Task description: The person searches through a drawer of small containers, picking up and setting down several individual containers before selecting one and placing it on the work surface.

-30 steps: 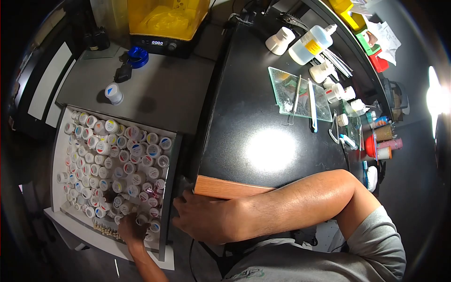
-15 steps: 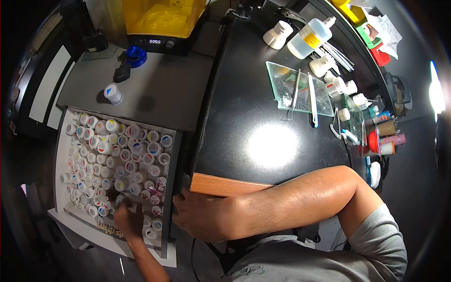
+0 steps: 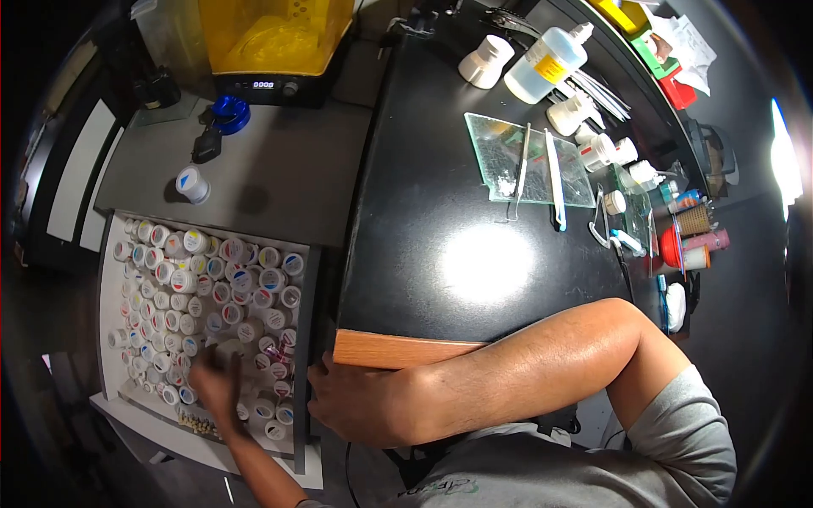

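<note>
My left hand (image 3: 218, 385) is inside an open drawer (image 3: 110, 292) packed with small white lidded jars (image 3: 179, 279). Its fingers and thumb are bent around a pale jar (image 3: 229, 349), smeared by motion. My right hand (image 3: 360, 402) lies between the drawer's right side and the wooden strip (image 3: 406, 349) on the table's front edge. Its fingers curl down out of sight, so their grip does not show. Many lids carry coloured marks in red, blue or yellow. One separate jar with a blue triangle (image 3: 193, 184) stands on the grey surface behind the drawer.
On the black table (image 3: 406, 262) are a glass slab (image 3: 491, 152) with two slim instruments, a clear squeeze bottle (image 3: 546, 66) and several white bottles. A yellow-covered machine (image 3: 275, 38), a blue ring-shaped item (image 3: 230, 114) and a black key fob (image 3: 206, 146) are at the back left.
My left hand has shifted slightly left and up within the drawer, with the pale jar now showing at its fingers. The view has moved a little. My right hand stays by the table edge.
</note>
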`<state>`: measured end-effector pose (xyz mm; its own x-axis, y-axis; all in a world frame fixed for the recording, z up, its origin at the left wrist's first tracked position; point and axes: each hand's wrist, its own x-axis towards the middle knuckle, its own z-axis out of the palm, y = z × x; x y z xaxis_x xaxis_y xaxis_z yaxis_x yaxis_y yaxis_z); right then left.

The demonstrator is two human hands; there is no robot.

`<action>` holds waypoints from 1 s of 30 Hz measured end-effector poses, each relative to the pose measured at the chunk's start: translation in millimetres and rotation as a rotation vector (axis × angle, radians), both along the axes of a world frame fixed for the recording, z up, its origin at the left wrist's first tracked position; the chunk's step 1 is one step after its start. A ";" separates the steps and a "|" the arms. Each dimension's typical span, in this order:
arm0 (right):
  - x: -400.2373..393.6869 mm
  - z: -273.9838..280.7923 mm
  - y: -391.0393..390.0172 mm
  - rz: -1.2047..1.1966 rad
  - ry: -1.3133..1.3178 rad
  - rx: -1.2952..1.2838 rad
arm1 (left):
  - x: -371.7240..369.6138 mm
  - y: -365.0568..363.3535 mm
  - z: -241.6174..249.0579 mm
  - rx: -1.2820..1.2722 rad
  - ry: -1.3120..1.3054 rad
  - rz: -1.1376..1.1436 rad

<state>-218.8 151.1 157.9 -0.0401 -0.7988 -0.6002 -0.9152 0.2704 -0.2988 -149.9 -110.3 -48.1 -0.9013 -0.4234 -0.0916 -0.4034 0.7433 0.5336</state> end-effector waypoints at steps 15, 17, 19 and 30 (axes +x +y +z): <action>1.0 -5.6 -4.5 0.032 -0.044 0.023 | 34.8 -48.0 22.0 0.537 0.564 0.201; 1.9 -8.4 -1.3 0.033 -0.043 0.031 | 28.9 -50.8 15.8 0.572 0.704 0.453; 2.3 -5.4 -2.1 0.078 -0.022 0.040 | 31.6 -55.7 19.2 0.714 0.825 0.536; -1.7 -5.3 -3.7 0.027 -0.027 0.061 | 22.6 -41.1 10.5 0.319 0.773 0.338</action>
<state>-220.4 147.3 152.6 -0.0024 -0.7612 -0.6485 -0.9143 0.2643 -0.3069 -127.3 -151.4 -37.6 -0.5921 -0.7351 0.3301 -0.0164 0.4205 0.9071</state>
